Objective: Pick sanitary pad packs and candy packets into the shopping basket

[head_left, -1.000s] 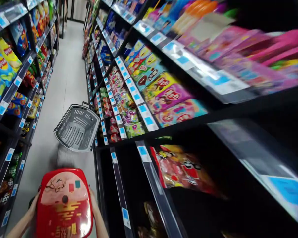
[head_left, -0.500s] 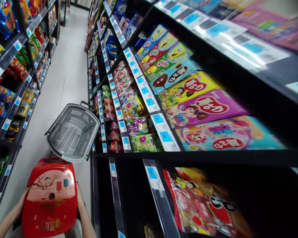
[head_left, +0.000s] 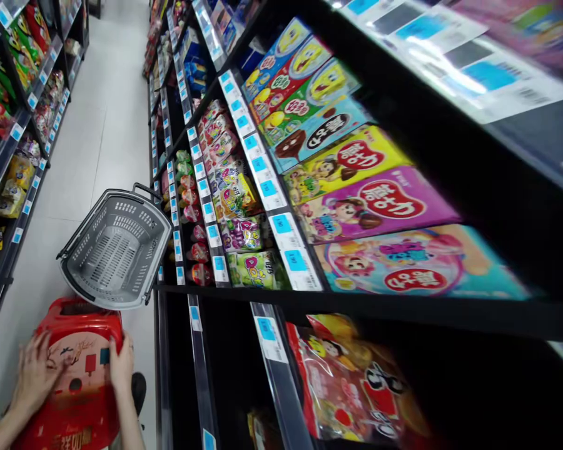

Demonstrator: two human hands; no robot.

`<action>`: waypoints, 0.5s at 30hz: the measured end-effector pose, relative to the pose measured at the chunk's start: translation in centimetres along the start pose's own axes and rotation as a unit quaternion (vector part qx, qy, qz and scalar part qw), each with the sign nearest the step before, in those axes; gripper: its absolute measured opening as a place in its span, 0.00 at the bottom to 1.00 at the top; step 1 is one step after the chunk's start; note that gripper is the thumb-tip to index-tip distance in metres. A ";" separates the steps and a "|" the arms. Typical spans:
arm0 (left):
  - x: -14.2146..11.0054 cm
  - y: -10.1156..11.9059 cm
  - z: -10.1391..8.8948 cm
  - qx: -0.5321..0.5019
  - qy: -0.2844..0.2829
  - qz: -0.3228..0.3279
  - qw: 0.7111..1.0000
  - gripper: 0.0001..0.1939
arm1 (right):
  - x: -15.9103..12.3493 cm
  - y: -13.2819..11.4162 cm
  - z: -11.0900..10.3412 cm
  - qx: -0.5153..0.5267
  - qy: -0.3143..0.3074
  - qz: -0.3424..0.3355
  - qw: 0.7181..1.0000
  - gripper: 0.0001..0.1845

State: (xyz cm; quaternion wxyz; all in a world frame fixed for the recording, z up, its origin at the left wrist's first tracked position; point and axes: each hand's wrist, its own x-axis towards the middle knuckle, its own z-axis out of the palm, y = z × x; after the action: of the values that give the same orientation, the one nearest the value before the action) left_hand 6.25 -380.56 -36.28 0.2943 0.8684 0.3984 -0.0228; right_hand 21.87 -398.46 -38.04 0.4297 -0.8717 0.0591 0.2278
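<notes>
At the bottom left I hold a red gift box [head_left: 77,400] with a pale printed lid. My left hand [head_left: 36,375] lies on top of the lid with its fingers spread. My right hand [head_left: 121,365] grips the box's right edge, fingers curled over it. Just above the box a grey plastic shopping basket [head_left: 115,250] with a black handle sits tilted, nothing in it.
Black shelves on the right carry colourful snack boxes [head_left: 351,181] and a bagged snack [head_left: 356,381] lower down, with blue price tags along the edges. Chip bags [head_left: 9,181] fill the left shelves. A pale tiled aisle [head_left: 94,125] runs ahead between them.
The box has dropped lower and to the left in view. My left hand has shifted from the box's side onto its lid. The view has turned toward the right shelves.
</notes>
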 end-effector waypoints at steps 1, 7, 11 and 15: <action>0.4 0.8 0.3 0.047 -0.038 0.070 0.996 0.42 | -0.4 -0.6 0.6 -0.024 0.006 -0.006 1.000 0.28; 1.1 1.7 1.9 0.115 -0.146 0.158 0.970 0.28 | -1.4 -1.3 2.6 -0.125 0.040 -0.013 0.991 0.26; 1.0 1.1 2.3 0.107 -0.156 0.148 0.971 0.25 | -1.0 -0.3 2.8 -0.152 0.044 -0.003 0.987 0.27; 0.9 1.0 2.5 0.182 -0.151 0.132 0.963 0.28 | -1.0 0.4 3.1 -0.156 0.029 0.014 0.987 0.26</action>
State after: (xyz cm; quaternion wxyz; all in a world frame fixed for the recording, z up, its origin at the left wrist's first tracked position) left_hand 8.04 -381.79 -38.12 0.1884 0.9387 0.2202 -0.1869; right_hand 19.84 -396.43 -39.52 0.2835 -0.9333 0.0481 0.2149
